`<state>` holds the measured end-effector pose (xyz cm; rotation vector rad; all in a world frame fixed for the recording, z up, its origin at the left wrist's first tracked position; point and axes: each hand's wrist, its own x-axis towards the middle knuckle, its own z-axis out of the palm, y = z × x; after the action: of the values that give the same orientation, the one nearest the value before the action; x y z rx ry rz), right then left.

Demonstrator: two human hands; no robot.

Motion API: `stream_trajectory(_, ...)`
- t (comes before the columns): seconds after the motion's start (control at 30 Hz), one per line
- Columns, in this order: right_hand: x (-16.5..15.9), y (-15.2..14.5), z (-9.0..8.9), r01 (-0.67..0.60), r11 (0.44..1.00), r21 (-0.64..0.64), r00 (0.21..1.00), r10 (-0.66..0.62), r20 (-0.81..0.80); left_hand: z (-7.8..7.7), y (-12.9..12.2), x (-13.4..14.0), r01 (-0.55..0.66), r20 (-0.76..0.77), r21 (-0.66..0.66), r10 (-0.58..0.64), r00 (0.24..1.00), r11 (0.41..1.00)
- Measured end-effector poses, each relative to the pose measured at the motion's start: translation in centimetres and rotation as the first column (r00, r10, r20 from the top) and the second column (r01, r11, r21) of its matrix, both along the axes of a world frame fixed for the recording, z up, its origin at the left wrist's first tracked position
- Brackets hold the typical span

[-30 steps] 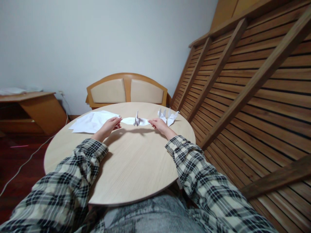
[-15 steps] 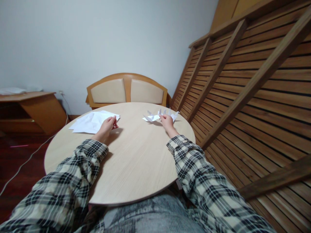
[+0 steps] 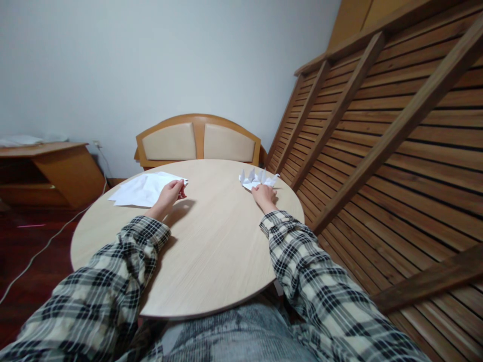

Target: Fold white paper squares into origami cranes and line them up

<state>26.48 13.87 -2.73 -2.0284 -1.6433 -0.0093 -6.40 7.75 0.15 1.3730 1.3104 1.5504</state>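
Observation:
Folded white paper cranes (image 3: 260, 176) stand close together at the right side of the round table. My right hand (image 3: 264, 195) is at their near edge, with its fingers closed on the nearest paper crane (image 3: 248, 185); part of that crane is hidden behind the hand. My left hand (image 3: 171, 193) is held over the table beside the white paper sheets (image 3: 138, 191), its fingers curled together with nothing showing in them. The sheets lie in a loose, slightly creased stack at the left.
The pale wooden table (image 3: 215, 241) has a round edge close to my lap. Beyond it stands a headboard (image 3: 199, 119) with cream panels. A slatted wooden frame (image 3: 377, 146) leans on the right. At the left are a desk (image 3: 68, 171) and a white cable (image 3: 49, 244) on the floor.
My right hand has brought the nearest paper crane to the right, closer against the other cranes, and turned it. My left hand has stayed almost in place.

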Motion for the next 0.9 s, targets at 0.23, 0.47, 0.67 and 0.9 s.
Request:
stream_trajectory(0.23, -0.1, 0.1, -0.3, -0.026, 0.999, 0.043, 0.996, 0.022, 0.084, -0.2, 0.1, -0.1, -0.011, -0.009, 0.016, 0.012, 1.000, 1.000)
stream_trajectory(0.47, -0.3, -0.2, 0.0, -0.015, 0.998, 0.062, 0.997, 0.011, 0.074, 0.6, 0.0, -0.2, -0.113, -0.029, 0.051, 0.114, 0.993, 0.992)
stream_trajectory(0.67, -0.7, -0.6, 0.7, -0.061, 0.996, 0.065, 0.997, 0.058, 0.059, 0.6, 0.8, -2.8, -0.389, 0.059, 0.127, 0.385, 0.921, 0.912)
stream_trajectory(0.9, -0.6, -0.1, 0.4, -0.098, 0.991, 0.094, 0.994, 0.091, 0.068, -0.3, 0.2, -5.0, -0.415, -0.618, 0.266, 0.484, 0.620, 0.870)
